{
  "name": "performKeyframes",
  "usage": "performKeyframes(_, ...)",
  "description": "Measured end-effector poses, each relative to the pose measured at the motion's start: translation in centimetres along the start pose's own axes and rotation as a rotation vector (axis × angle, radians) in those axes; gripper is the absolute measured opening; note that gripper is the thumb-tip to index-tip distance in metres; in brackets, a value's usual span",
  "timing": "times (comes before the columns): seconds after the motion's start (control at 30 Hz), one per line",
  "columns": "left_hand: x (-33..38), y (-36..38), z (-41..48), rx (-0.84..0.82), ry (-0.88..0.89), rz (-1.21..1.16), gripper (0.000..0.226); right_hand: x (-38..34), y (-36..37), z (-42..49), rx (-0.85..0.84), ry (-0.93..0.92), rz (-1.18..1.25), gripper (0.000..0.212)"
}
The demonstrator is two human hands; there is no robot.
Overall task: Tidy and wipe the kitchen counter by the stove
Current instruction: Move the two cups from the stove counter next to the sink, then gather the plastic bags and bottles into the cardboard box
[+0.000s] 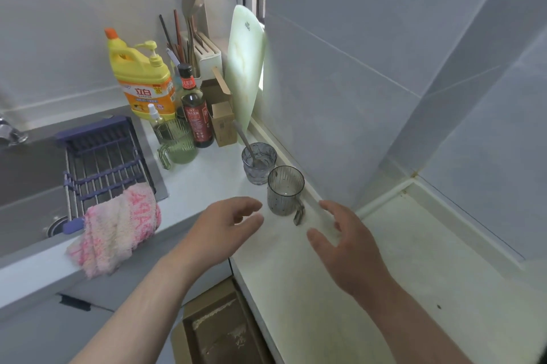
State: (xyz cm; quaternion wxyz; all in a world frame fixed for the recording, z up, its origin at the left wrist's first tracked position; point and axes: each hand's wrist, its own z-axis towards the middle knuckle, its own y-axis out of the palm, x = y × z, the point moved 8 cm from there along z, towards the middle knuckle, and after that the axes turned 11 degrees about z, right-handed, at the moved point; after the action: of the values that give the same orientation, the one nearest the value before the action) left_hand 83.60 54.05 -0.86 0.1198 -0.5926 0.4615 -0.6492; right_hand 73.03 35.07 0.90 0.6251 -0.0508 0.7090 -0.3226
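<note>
Both hands hover over the white counter [310, 274] with fingers loosely spread and nothing held: the left hand [228, 227] just left of the grey ribbed mug [284, 190], the right hand [352, 248] just right of it, neither touching it. The mug stands upright close to the raised strip along the tiled wall [370, 82], its handle turned toward the person. Just behind it stands a clear patterned glass [259, 163] with a spoon [247, 140] leaning inside. Bare counter opens to the right of the hands and runs toward the near edge; the corner by the wall is bare too. Farther back the surface is crowded: a green mug [177, 146], a dark sauce bottle [195, 109], a small spray bottle [157, 119], a yellow detergent jug [142, 79], a cardboard box [223, 122], a utensil holder [204, 55] and a pale cutting board [245, 67] leaning on the wall. To the left, a pink cloth [115, 230] hangs over the sink's front edge beside a purple rack [103, 156] lying across the sink [26, 183]. The tap is cut off at the left border, and the bottle labels are too blurred to read. Below the counter edge, a brown box-like shape is hard to make out.
</note>
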Motion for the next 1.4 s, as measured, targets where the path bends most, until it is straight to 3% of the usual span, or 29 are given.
performKeyframes(0.27,7.1,-0.3,-6.6,-0.042,0.195,0.237,0.034,-0.8,-7.1,-9.2,0.098,0.054,-0.025,0.037)
performKeyframes(0.47,12.8,2.9,-12.0,-0.155,0.343,0.188,0.024,0.3,-12.7,-17.3,0.139,0.051,-0.132,0.024)
performKeyframes(1.0,30.2,14.7,-31.3,-0.207,0.803,0.541,0.04,6.5,-30.8,-48.8,0.468,0.302,-0.401,0.03)
performKeyframes(1.4,42.3,25.0,-49.2,-0.26,1.143,0.522,0.035,9.5,-38.6,-75.3,0.67,0.556,-0.466,0.039)
